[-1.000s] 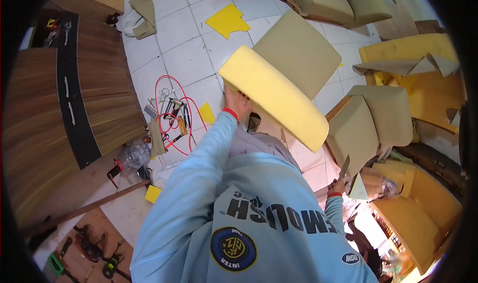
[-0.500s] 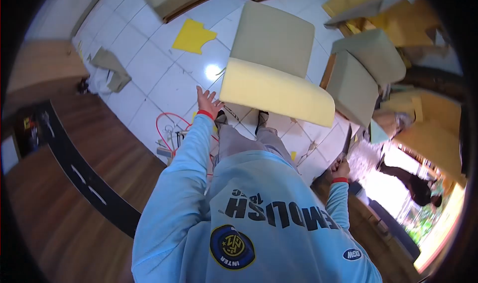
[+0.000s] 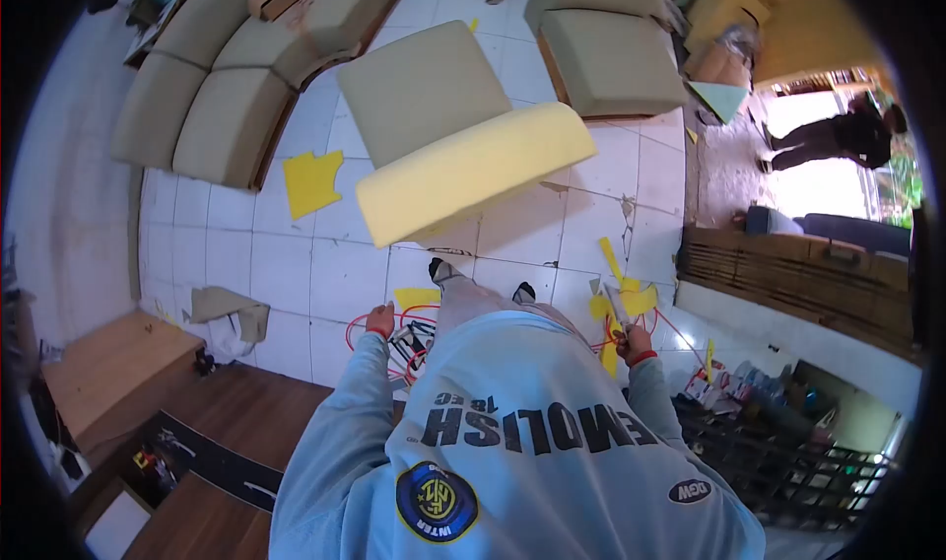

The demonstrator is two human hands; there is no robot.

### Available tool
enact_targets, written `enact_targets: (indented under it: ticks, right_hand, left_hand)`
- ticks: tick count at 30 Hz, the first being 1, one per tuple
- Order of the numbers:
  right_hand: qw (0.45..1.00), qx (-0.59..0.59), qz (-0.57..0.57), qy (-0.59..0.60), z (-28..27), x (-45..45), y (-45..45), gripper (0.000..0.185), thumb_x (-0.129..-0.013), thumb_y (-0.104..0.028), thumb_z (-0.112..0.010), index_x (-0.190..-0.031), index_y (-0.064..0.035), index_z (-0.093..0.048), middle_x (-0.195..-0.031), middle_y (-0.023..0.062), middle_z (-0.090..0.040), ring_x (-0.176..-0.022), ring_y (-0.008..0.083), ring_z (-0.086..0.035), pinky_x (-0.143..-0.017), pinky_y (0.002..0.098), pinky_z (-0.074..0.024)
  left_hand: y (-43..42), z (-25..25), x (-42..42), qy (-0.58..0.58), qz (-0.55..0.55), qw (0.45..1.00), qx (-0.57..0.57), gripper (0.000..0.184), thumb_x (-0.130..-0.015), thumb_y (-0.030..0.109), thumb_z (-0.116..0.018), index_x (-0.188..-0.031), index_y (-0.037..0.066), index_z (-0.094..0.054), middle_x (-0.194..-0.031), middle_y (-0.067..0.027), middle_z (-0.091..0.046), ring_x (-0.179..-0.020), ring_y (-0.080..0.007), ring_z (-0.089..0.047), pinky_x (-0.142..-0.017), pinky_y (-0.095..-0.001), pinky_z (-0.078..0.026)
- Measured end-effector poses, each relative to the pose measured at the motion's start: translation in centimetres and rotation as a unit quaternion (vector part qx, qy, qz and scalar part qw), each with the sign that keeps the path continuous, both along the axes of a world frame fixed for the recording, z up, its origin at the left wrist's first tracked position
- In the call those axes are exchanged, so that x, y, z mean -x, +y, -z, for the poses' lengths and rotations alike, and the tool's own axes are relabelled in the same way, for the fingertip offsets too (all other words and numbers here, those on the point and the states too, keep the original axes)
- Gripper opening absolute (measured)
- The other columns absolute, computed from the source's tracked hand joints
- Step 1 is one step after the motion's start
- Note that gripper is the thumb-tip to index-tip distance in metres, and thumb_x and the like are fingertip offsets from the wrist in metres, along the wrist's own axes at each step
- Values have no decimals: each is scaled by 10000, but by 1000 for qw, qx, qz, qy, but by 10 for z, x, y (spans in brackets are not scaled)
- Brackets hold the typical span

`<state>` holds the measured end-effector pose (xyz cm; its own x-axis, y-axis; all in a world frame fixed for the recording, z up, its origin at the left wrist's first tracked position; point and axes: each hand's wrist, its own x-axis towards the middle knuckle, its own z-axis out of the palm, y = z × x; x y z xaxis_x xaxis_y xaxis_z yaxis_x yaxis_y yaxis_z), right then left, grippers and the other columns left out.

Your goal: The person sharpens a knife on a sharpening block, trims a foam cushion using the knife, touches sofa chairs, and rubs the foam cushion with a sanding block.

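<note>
In the head view my right hand (image 3: 634,343) grips a knife (image 3: 617,306) by its handle, the blade pointing away from me toward the floor ahead. On the other side hangs my left hand (image 3: 380,318), fingers curled in, with no object visible in it. Ahead of my feet stands a chair-like sofa section (image 3: 429,92) in grey-beige cover. Its near part is bare yellow foam (image 3: 478,174), which neither hand touches. Yellow scraps (image 3: 645,299) lie on the floor near the knife.
A red hose (image 3: 355,333) loops on the tiles near my feet. Grey sofa sections stand at the left (image 3: 232,121) and right (image 3: 611,62). A yellow foam piece (image 3: 312,183) lies ahead. Wooden cabinetry (image 3: 266,402) is at lower left. A person (image 3: 838,138) stands by the bright doorway.
My view has turned right and widened. My left hand has dropped from beside the foam, and its spread fingers have curled. The knife stays in my right hand.
</note>
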<state>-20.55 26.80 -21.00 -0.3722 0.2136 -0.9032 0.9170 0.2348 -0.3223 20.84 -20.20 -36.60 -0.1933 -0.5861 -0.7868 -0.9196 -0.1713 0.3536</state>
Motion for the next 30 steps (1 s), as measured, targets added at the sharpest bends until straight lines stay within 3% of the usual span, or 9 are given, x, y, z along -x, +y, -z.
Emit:
enact_targets:
  ticks: [6, 7, 8, 11, 13, 19, 25, 30]
  right_hand:
    - [996, 8, -66, -55, 14, -18, 89, 197, -880, -126, -439, -1032, -75, -554, -747, 103, -601, -467, 128, -425, -403, 294, -349]
    - [994, 12, -89, -66, 12, -17, 104, 225, -886, -135, -438, -1068, -97, -564, -751, 100, -599, -463, 130, -418, -402, 294, -342]
    - [991, -14, -117, -68, 15, -16, 116, 247, -893, -138, -433, -1102, -110, -562, -759, 98, -604, -463, 128, -419, -398, 295, -339]
    - [987, -65, -131, -61, 50, -18, 161, 278, -905, -150, -431, -1150, -124, -561, -771, 97, -613, -461, 125, -421, -389, 302, -338]
    - [988, -83, -121, -37, 50, -21, 162, 291, -908, -150, -431, -1169, -125, -557, -773, 99, -614, -460, 127, -420, -386, 308, -341]
    - [981, -126, -144, 27, 23, -63, 132, 443, -886, -105, -419, -1326, -108, -479, -809, 109, -613, -467, 141, -428, -384, 324, -359]
    - [968, -177, -176, 17, -2, -125, 58, 484, -869, -84, -444, -1352, -99, -473, -756, 104, -599, -486, 195, -542, -387, 352, -426]
    - [966, -185, -180, 36, -50, -161, -2, 558, -867, -62, -491, -1417, -78, -397, -845, 167, -663, -498, 245, -616, -378, 354, -461]
  left_hand:
    - [75, -50, 74, 64, -15, 998, 19, 641, -914, 474, -564, -1293, -42, -541, -1246, -241, -610, -1175, -327, -584, -999, -354, -445]
    - [93, -17, 82, 93, -4, 995, 32, 635, -917, 469, -561, -1303, -34, -534, -1243, -244, -608, -1193, -329, -572, -1025, -357, -426]
    - [97, -12, 88, 93, 54, 994, 22, 709, -891, 479, -586, -1373, -24, -456, -1383, -291, -472, -1284, -388, -477, -1079, -394, -376]
    - [109, -72, 131, 15, 155, 976, 155, 848, -836, 455, -656, -1462, -3, -316, -1522, -317, -216, -1379, -476, -294, -1121, -462, -318]
    - [89, -93, 146, 52, 179, 945, 269, 996, -779, 392, -730, -1518, 35, -166, -1566, -297, -3, -1408, -533, -148, -1138, -514, -274]
    - [-24, -163, 185, 14, 279, 886, 370, 1162, -692, 337, -839, -1546, 114, -83, -1580, -252, -46, -1431, -489, -142, -1144, -551, -236]
    - [-106, -157, 170, -11, 458, 825, 331, 1162, -705, 306, -837, -1553, 148, -59, -1599, -188, -62, -1451, -449, -126, -1128, -583, -249]
    - [-115, -127, 163, 29, 449, 829, 332, 1052, -784, 231, -763, -1556, 156, -53, -1604, -180, -38, -1453, -462, -91, -1118, -581, -271]
